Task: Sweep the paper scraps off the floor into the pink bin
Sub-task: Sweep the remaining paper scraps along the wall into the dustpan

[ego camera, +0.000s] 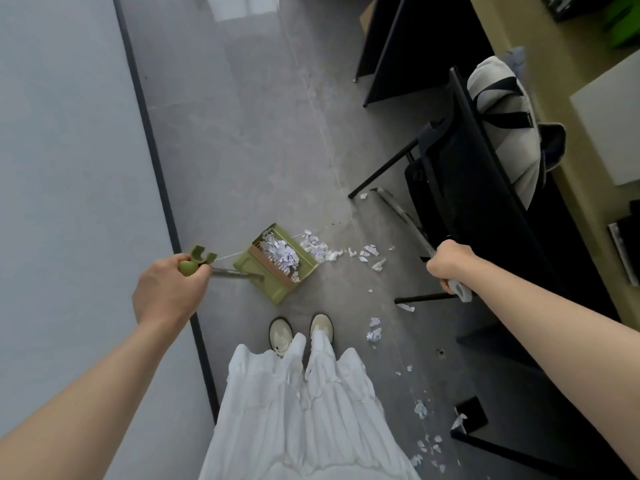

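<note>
Mid-sweep: left hand [169, 292] grips the green dustpan [277, 263] handle at centre frame, right hand [448, 263] grips the broom handle [403, 216], loose paper scraps [367, 252] lie beside the pan's mouth, needing a further sweep; pink bin unseen.

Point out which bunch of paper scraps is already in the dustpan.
The crumpled white heap inside the green dustpan held by the left hand. The other scraps lie loose on the floor, right of the pan's mouth and beside the shoes.

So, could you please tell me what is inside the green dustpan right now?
The green plastic dustpan holds a heap of torn white paper scraps against its comb teeth. Anything beneath that heap is covered and cannot be seen.
</note>
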`<state>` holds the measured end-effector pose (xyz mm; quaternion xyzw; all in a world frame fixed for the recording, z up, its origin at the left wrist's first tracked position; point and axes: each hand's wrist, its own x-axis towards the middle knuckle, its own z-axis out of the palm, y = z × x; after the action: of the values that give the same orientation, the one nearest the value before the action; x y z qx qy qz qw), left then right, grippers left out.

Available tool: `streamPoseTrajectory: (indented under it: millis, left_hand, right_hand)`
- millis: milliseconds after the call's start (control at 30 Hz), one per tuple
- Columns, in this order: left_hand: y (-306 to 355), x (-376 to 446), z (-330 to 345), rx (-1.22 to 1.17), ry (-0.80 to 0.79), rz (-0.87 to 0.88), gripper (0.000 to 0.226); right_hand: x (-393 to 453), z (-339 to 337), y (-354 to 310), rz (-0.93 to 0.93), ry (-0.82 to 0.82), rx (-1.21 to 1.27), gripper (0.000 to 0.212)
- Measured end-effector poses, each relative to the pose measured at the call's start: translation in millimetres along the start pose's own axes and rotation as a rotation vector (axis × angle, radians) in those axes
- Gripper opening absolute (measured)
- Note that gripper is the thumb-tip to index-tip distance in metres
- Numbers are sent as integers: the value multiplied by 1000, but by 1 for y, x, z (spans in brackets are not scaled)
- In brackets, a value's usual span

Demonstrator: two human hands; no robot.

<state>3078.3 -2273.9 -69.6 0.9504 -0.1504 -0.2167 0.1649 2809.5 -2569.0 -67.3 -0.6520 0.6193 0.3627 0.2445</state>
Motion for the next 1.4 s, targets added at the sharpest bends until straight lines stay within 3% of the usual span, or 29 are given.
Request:
streamPoseTrajectory:
  millis: [67, 233, 500, 700, 833, 967, 1067, 1133, 1400]
  left_hand:
    - [2, -4, 2, -3, 6, -8, 20]
    - [8, -11, 7, -2, 18, -10, 17]
    - [-6, -29, 9, 0, 18, -6, 21]
    - [-31, -45, 3, -25, 37, -15, 21]
    - [-47, -57, -1, -48, 33, -22, 18]
    - [-57, -65, -4, -77, 31, -62, 16]
    - [-67, -71, -7, -88, 33, -60, 17]
    - [-74, -76, -10, -82, 33, -46, 18]
    - [-98, -84, -10, -34, 27, -36, 18]
  right_hand:
    - [9, 4, 2, -18, -8, 7, 37]
    - [19, 19, 4, -36, -41, 25, 43]
    - [0, 33, 6, -33, -77, 28, 24]
    - [-36, 72, 17, -25, -48, 14, 42]
    - [-56, 104, 8, -38, -152, 119, 46]
    - [-78, 119, -8, -100, -235, 242, 41]
    - [-94, 119, -16, -117, -267, 296, 16]
    - [-108, 111, -19, -123, -251, 275, 8]
    - [-136, 114, -36, -195, -5, 22, 19]
